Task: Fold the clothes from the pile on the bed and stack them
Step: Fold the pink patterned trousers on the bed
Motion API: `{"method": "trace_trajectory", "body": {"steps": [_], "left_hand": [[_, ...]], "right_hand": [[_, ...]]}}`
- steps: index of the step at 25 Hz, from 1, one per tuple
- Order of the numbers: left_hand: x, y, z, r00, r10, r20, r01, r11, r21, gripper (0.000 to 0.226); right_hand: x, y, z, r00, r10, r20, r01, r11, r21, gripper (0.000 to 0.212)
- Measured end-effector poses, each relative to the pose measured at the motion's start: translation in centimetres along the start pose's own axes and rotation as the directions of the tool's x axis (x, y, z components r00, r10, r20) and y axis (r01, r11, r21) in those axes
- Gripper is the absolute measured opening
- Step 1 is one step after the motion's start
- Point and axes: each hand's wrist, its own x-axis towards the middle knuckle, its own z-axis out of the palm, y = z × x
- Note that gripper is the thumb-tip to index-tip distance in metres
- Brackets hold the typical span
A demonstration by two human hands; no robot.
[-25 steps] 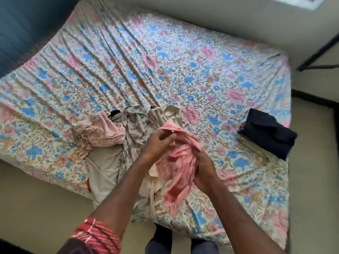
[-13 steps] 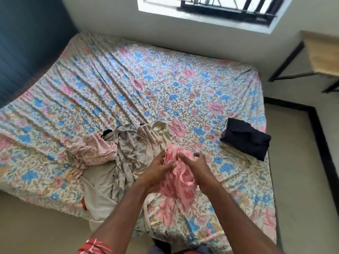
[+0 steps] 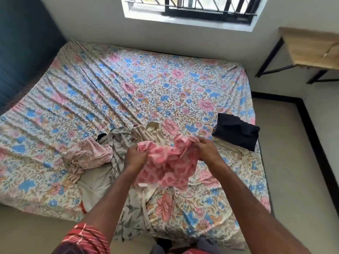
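Small room, window (image 3: pixel 190 10) at far wall, bed (image 3: pixel 128 85) under floral sheet, wooden table (image 3: pixel 310 48) at right. Pile (image 3: pixel 102 153) near front edge, left of centre: beige, grey, pale pink pieces tangled together. One dark folded piece (image 3: pixel 236 132) alone at right, likely start of stack. Pink top (image 3: pixel 168 162) held up over front of bed, just right of pile, bunched between both hands. Left hand (image 3: pixel 136 155) fisted on its left edge, right hand (image 3: pixel 206 146) pinching its upper right edge; hands apart, cloth sagging between. Looks thin, light, limp, zero stiffness; won't hold shape, needs flat surface to fold. Not fragile, not slippery, by the look. Best grip probably shoulder seams or hem corners, pulled taut to shake flat. Seams not identifiable in the bunching.
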Motion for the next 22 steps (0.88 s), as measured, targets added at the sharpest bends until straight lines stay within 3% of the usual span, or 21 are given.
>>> {"method": "trace_trajectory", "body": {"steps": [3, 5, 8, 10, 12, 15, 17, 18, 20, 22], "left_hand": [[-0.2, -1.3, -0.5, 0.994, 0.021, -0.108, -0.005, 0.989, 0.147, 0.040], [-0.8, -1.5, 0.1, 0.990, 0.128, -0.064, -0.112, 0.971, 0.210, 0.053], [-2.3, -0.6, 2.0, 0.925, 0.221, 0.308, -0.279, 0.947, 0.158, 0.046], [-3.9, 0.2, 3.2, 0.792, 0.172, 0.586, -0.299, 0.946, 0.126, 0.034], [-5.4, 0.4, 4.6, 0.696, 0.159, 0.700, -0.258, 0.965, 0.037, 0.028], [-6.7, 0.2, 6.6, 0.707, 0.185, 0.682, -0.172, 0.981, -0.088, 0.025], [-6.8, 0.6, 7.4, 0.701, 0.177, 0.691, -0.073, 0.982, -0.177, 0.044], [-6.6, 0.8, 7.6, 0.674, 0.161, 0.721, 0.057, 0.962, -0.268, 0.059], [-6.1, 2.4, 7.7, 0.592, 0.147, 0.792, 0.338, 0.847, -0.410, 0.087], [-5.5, 4.5, 7.8, 0.575, 0.199, 0.794, 0.415, 0.765, -0.492, 0.080]], "right_hand": [[0.6, 0.6, -1.3, 0.997, 0.082, 0.008, -0.082, 0.974, 0.213, 0.026], [0.2, 1.4, -1.4, 0.989, 0.116, 0.093, -0.143, 0.912, 0.386, 0.030], [-1.3, 0.9, -0.6, 0.972, 0.093, 0.217, -0.207, 0.775, 0.597, 0.034], [-1.5, 0.4, -0.6, 0.967, 0.042, 0.250, -0.216, 0.652, 0.726, 0.039], [-1.5, -0.5, -1.2, 0.963, -0.023, 0.267, -0.207, 0.567, 0.797, 0.043], [-1.6, -2.7, -2.2, 0.965, -0.038, 0.261, -0.188, 0.592, 0.784, 0.047], [-1.4, -4.1, -3.8, 0.984, -0.028, 0.177, -0.117, 0.651, 0.750, 0.051], [-1.1, -4.5, -4.6, 0.989, -0.012, 0.145, -0.097, 0.691, 0.716, 0.052], [0.0, -4.2, -6.5, 0.998, 0.045, 0.043, -0.061, 0.849, 0.525, 0.043], [0.5, -2.4, -7.4, 0.995, 0.061, -0.075, -0.046, 0.981, 0.189, 0.029]]}}
